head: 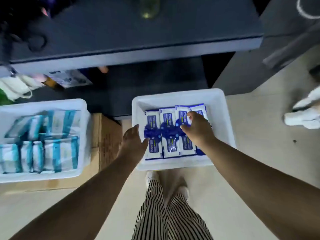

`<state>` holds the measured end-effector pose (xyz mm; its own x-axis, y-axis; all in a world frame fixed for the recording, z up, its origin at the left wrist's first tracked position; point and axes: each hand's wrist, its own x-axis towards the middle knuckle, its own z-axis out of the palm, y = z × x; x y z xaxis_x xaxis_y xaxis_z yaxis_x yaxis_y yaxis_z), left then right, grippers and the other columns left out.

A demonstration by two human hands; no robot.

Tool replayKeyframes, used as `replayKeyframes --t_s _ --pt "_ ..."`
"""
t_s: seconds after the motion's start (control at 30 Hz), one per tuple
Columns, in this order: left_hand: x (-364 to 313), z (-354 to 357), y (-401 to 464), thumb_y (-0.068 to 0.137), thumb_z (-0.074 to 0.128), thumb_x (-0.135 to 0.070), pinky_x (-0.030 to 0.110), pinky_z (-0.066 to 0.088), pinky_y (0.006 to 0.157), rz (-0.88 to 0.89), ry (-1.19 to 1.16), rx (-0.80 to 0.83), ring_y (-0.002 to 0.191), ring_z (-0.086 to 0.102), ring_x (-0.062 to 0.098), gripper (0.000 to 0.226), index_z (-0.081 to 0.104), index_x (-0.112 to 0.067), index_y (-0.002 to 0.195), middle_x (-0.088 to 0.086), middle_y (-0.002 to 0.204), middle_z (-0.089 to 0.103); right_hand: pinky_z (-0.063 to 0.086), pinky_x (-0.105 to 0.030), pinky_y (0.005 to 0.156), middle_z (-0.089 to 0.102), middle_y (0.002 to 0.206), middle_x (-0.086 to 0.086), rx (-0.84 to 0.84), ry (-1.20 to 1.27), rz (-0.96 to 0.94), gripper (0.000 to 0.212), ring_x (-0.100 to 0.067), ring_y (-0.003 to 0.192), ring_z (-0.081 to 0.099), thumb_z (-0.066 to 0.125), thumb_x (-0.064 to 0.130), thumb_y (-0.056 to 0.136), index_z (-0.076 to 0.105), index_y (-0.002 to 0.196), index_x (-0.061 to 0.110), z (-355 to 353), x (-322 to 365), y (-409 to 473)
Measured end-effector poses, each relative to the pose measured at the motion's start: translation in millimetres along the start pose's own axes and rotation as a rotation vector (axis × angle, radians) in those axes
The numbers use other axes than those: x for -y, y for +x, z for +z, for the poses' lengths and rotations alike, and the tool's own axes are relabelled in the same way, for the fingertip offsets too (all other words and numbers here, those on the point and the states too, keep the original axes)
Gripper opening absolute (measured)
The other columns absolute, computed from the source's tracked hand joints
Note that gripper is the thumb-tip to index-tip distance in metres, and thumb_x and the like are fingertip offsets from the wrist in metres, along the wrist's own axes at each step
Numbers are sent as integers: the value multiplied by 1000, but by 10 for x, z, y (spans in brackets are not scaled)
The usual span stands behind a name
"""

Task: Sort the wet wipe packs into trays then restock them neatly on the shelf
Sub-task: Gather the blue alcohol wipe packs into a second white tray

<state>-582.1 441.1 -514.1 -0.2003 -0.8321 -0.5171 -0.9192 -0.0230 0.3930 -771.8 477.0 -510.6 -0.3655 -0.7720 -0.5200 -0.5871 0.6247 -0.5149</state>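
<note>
A white tray [223,108] on the floor holds several blue-and-white wet wipe packs [168,132] lying in a row. My right hand [197,129] is over the right end of that row, fingers curled round the edge of one of the right-hand packs [182,115]. My left hand [134,137] reaches in at the tray's left rim, fingers straight, its thumb touching the leftmost pack [153,135]. A second white tray [45,103] at the left is full of teal-and-white wipe packs [57,151]. The dark shelf [135,49] stands just beyond both trays.
The left tray rests on flat cardboard boxes [105,135]. A loose wipe pack [71,78] and a white bag [15,87] lie on the lower shelf at the left. Another person's white shoes [304,111] stand at the right. My striped trousers and feet are below the tray.
</note>
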Motion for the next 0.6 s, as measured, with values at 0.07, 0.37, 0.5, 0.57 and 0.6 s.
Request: replayKeyframes --t_s 0.07,0.37,0.5,0.57,0.6 --pt "-146 -430 -245 93 50 -31 34 32 103 103 81 -81 127 41 27 54 33 -10 140 12 138 45 35 -30 101 49 136 -10 -51 -60 -132 50 -24 126 43 58 22 91 41 137 9 -374 333 -272" --pt "-594 -2339 -1333 78 69 -26 42 50 85 478 275 -699 99 63 37 39 66 -1 107 22 101 67 33 -30 102 53 131 0 -339 -396 -625 43 -19 126 39 53 33 92 46 132 19 -1770 1755 -1596" --pt "-505 -3058 -1948 87 60 -35 36 40 93 453 344 -824 115 52 30 47 54 -10 126 14 119 60 33 -31 99 52 132 1 -506 -480 -759 41 -20 125 39 50 35 94 47 132 21 -2085 2342 -2253" --pt "-299 -3391 -2226 88 56 -39 36 39 92 408 372 -889 114 50 30 46 52 -14 127 11 119 60 32 -32 100 51 133 2 -577 -498 -794 41 -20 126 38 49 36 94 48 132 22 -2112 2604 -2547" --pt "-179 -3547 -2352 88 56 -40 37 40 92 391 373 -915 114 50 30 47 51 -14 126 11 120 60 32 -32 101 51 134 2 -608 -504 -808 41 -20 127 37 49 37 94 48 132 22 -2096 2719 -2689"
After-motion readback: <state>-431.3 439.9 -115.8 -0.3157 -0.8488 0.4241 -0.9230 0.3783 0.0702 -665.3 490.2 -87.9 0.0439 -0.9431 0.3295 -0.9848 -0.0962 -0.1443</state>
